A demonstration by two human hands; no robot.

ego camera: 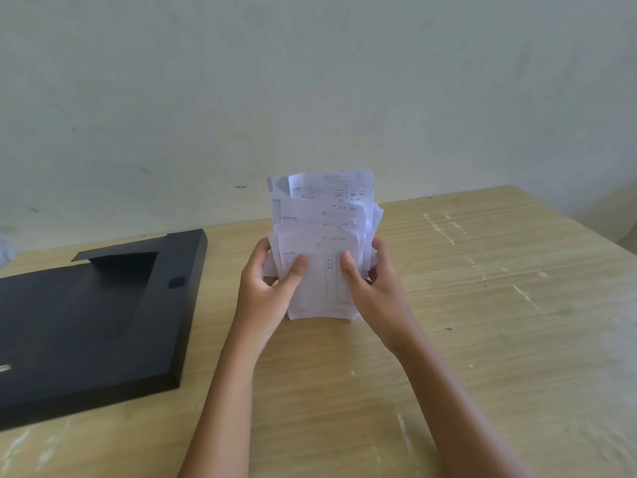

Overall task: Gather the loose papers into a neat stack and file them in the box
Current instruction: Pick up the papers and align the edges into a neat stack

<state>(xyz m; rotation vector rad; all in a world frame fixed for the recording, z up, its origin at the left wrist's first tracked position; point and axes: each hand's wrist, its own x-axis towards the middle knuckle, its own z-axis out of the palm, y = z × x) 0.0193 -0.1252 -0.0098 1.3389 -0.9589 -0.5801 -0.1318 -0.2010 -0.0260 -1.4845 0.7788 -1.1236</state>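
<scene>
Pale, scuffed wall is seen behind a light wooden bench [482, 305], on which the work is done. At the middle, a bundle of papers [322, 243] is held upright between both hands, its lower edge near the bench top; whether it touches cannot be told. The left hand [272, 284] is closed on the bundle's left side, thumb pressed on the front sheet, and the right hand [370, 281] is closed on the right side in the same way. The sheets are stepped unevenly, with their top edges at different heights, and printed forms with handwriting are shown. To the left of the hands, apart from them, a black box [96, 322] is laid flat on the bench with its flap closed.
</scene>
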